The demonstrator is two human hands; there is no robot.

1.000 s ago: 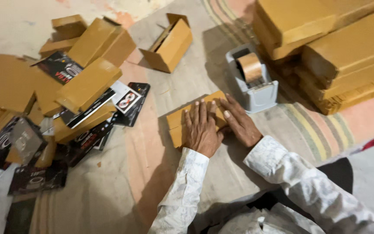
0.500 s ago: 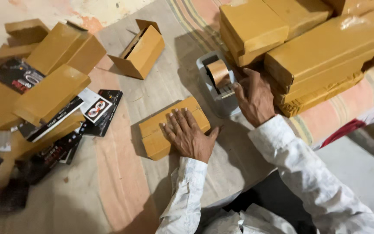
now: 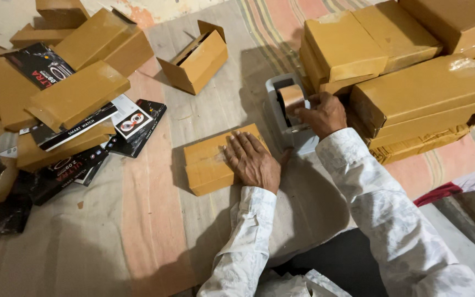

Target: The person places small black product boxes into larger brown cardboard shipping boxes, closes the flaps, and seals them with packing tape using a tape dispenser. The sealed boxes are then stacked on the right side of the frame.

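Note:
A small brown cardboard box point(image 3: 210, 160) lies closed on the cloth-covered floor in front of me. My left hand point(image 3: 254, 159) rests flat on its right half, fingers spread. To its right stands a grey tape dispenser point(image 3: 281, 113) holding a brown tape roll point(image 3: 290, 99). My right hand point(image 3: 322, 114) is at the dispenser, its fingertips pinching the tape at the roll. Both arms wear white patterned sleeves.
An open, empty brown box point(image 3: 196, 60) sits further back. A heap of brown boxes point(image 3: 78, 93) and black product cartons point(image 3: 133, 124) spreads at the left. Stacked sealed brown parcels point(image 3: 413, 88) fill the right, on a striped mat point(image 3: 281, 22).
My right hand left the small box and moved right to the tape dispenser, where it now grips the tape. My left hand stayed pressed on the box.

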